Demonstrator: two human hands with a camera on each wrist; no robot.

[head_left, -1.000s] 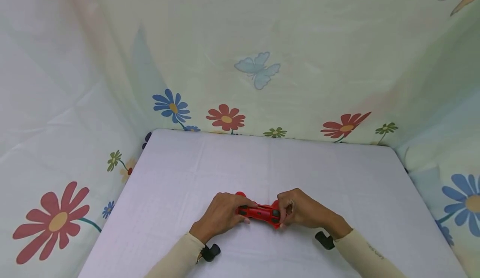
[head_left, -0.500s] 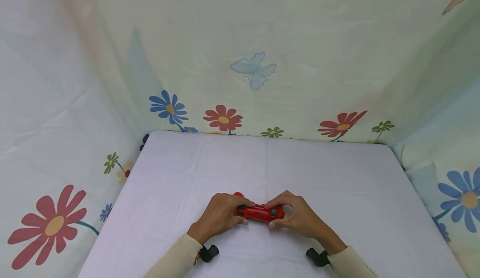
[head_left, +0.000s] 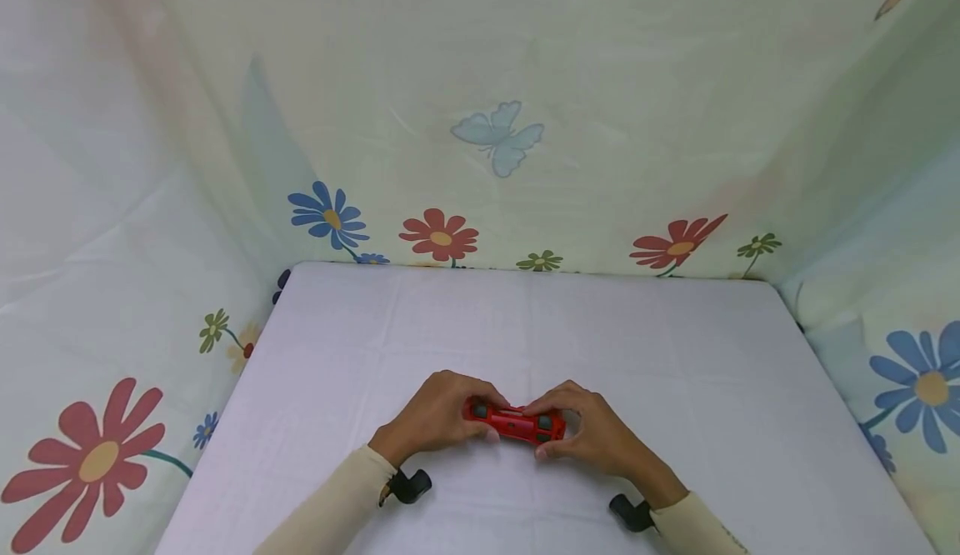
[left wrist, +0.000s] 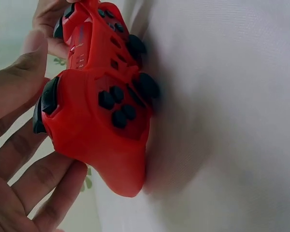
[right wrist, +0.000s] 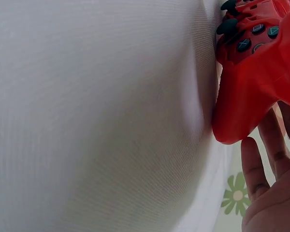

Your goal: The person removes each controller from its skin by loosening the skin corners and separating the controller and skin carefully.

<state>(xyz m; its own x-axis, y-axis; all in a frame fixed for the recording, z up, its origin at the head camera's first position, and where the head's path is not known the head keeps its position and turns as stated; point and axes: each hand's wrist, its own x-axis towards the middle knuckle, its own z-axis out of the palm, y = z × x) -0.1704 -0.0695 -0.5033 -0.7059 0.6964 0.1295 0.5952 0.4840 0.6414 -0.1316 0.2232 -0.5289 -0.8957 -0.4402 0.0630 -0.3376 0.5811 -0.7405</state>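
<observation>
A red game controller (head_left: 517, 425) with black buttons and thumbsticks lies between both hands, its trigger edge turned up in the head view. My left hand (head_left: 435, 417) holds its left end, fingers on the far side and thumb on the near side. At the right end, my right hand (head_left: 592, 430) holds it the same way. In the left wrist view the controller (left wrist: 101, 106) shows its button face tilted towards the cloth, the thumbsticks close to it. One grip of the controller (right wrist: 246, 106) appears in the right wrist view, with fingers (right wrist: 253, 166) behind it.
A white cloth-covered table (head_left: 337, 330) lies under the hands. Behind and beside it hangs a pale curtain (head_left: 600, 80) printed with flowers and butterflies. Black wrist cameras (head_left: 410, 486) sit on both wrists.
The right hand has gone from a pinch at the controller's right end to a wider hold across it. The left hand has shifted slightly, and the red grip beyond it no longer shows.
</observation>
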